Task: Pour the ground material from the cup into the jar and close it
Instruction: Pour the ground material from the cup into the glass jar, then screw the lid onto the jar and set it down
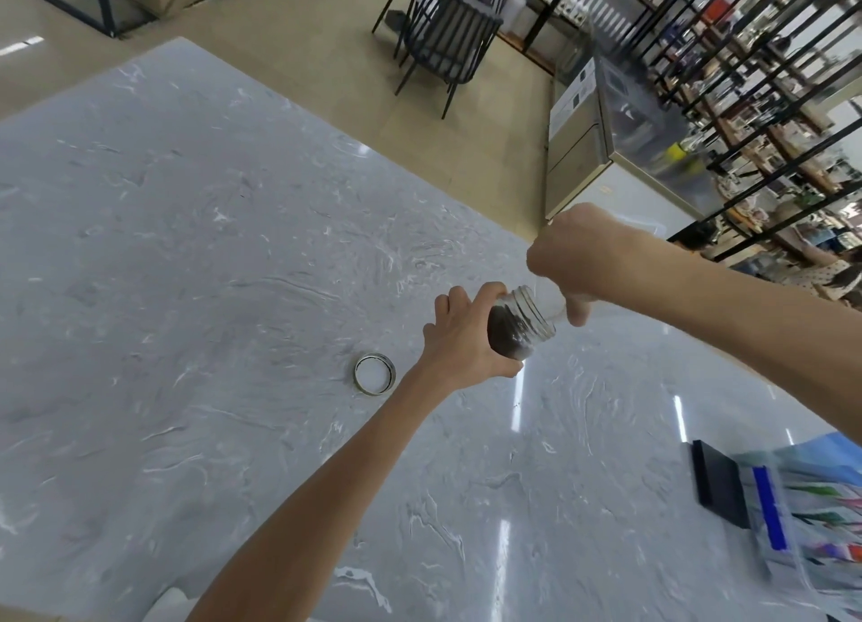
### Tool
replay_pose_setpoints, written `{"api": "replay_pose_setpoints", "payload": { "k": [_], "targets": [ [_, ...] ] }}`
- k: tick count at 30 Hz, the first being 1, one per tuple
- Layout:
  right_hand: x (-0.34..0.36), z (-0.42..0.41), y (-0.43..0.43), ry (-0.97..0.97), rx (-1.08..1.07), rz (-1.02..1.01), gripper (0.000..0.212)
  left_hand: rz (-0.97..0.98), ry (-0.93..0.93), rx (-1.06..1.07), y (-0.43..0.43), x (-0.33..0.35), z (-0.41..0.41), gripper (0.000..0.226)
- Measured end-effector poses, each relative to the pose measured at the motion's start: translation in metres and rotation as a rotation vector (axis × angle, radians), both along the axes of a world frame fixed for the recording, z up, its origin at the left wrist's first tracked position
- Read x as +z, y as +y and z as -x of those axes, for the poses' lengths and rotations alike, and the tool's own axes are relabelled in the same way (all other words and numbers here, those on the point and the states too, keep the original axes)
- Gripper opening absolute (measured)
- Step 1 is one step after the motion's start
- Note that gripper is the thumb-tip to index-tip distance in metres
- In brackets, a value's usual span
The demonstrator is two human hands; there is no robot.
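A small clear glass jar (522,325) with a threaded mouth is tilted toward the right, above the grey marble table (210,248). Dark ground material fills its lower part. My left hand (466,337) grips the jar around its base. My right hand (578,262) is closed on a clear plastic cup (555,302), tipped with its rim at the jar's mouth; the cup is mostly hidden by my fingers. The jar's round metal lid (374,373) lies on the table, inner side up, left of my left wrist.
A clear plastic box (802,519) with colourful contents and a blue strip sits at the table's right edge, beside a dark flat object (718,481). Beyond the table are a black chair (443,38), a cabinet (583,145) and black metal shelving (746,85).
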State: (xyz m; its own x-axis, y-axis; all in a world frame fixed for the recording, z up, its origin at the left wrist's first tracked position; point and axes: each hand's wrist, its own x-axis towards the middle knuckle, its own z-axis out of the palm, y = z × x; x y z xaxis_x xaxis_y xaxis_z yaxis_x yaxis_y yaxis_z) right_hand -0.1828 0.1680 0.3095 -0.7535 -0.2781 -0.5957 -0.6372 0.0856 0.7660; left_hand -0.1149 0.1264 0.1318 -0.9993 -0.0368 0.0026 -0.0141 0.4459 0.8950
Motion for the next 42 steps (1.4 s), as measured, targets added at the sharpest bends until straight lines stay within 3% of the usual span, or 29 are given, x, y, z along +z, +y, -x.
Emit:
{"api": "replay_pose_setpoints", "payload": {
  "k": [6,14,20,26,32,37,42],
  "targets": [
    [0.0,-0.006,0.001,-0.021,0.028,0.007,0.053,-0.016,0.019,-0.005,-0.004,0.0,-0.004,0.088],
    [0.003,-0.012,0.008,-0.101,0.044,0.206,0.075,-0.157,0.053,0.003,-0.02,-0.011,-0.02,0.088],
    [0.017,-0.014,0.037,-0.189,-0.048,0.678,0.097,-0.222,0.138,-0.03,-0.041,-0.02,-0.042,0.087],
    [0.009,-0.02,0.078,-0.431,-0.444,1.339,0.097,-0.57,0.131,-0.039,-0.063,-0.02,-0.064,0.095],
    [-0.057,-0.058,0.116,-0.6,-0.639,1.89,0.088,-0.582,0.214,-0.045,-0.094,-0.011,-0.089,0.085],
    [-0.101,-0.097,0.152,-0.568,-0.778,2.069,0.083,-0.497,0.205,-0.14,-0.081,-0.005,-0.095,0.089],
    [-0.102,-0.118,0.176,-0.484,-0.793,2.049,0.091,-0.448,0.164,-0.234,-0.071,-0.018,-0.096,0.092]
  ]
}}
